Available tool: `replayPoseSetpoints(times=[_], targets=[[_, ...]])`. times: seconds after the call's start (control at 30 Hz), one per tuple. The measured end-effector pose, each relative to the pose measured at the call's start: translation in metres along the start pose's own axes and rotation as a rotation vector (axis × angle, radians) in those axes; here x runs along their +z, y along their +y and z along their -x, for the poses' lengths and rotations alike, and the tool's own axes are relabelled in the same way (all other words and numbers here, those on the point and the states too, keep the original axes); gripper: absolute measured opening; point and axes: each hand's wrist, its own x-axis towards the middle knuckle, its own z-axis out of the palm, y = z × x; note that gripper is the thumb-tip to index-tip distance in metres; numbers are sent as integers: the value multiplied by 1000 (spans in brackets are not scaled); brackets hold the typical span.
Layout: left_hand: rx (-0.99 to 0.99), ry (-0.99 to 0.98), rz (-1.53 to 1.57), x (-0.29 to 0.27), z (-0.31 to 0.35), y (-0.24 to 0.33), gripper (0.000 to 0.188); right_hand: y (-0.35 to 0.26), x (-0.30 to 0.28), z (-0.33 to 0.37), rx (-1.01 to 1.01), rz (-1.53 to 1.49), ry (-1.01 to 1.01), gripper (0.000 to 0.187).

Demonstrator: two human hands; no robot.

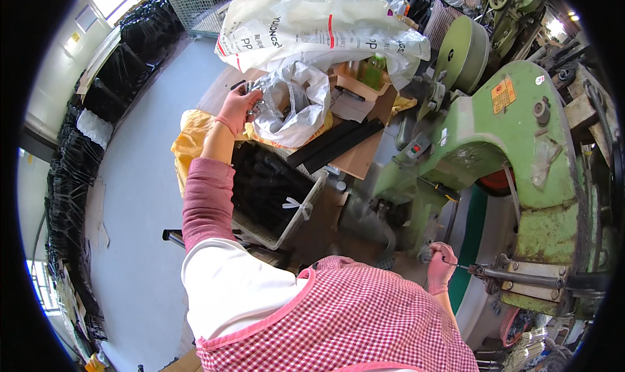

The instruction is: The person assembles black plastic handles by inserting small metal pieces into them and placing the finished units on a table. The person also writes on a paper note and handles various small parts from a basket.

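My left hand (238, 110), in a pink glove, reaches forward over the table edge with its fingers closed round several small shiny metal pieces (259, 105). Just under them is an open white plastic bag (306, 89), its inside partly hidden by its folds. My right hand (441, 268), also in a pink glove, is low beside the green machine (475, 131). Its fingers are closed on a thin metal rod (461, 266) that points toward the machine's horizontal bar (530, 279). What else lies in that palm is hidden.
A light plastic crate (296, 225) of dark pieces stands below the table (361, 160). On the table are black strips (338, 144), a tan bin (357, 89) and a large printed plastic sack (299, 27). Black parts line the left wall (124, 66). A wire basket (203, 9) stands behind.
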Motion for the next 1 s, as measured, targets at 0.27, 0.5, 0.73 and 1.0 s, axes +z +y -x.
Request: replayPoseSetpoints(times=[0.27, 0.5, 0.73, 1.0], targets=[[430, -298, 215, 36, 80, 185, 23, 1, 0, -6, -166, 59, 15, 19], [603, -708, 340, 158, 205, 423, 26, 2, -11, -5, -111, 3, -118, 27], [658, -1031, 755, 344, 298, 624, 19, 27, -14, -23, -1, 8, -465, 23], [1320, -500, -209, 486, 375, 702, 27, 86, -33, -40, -293, -72, -638, 27]])
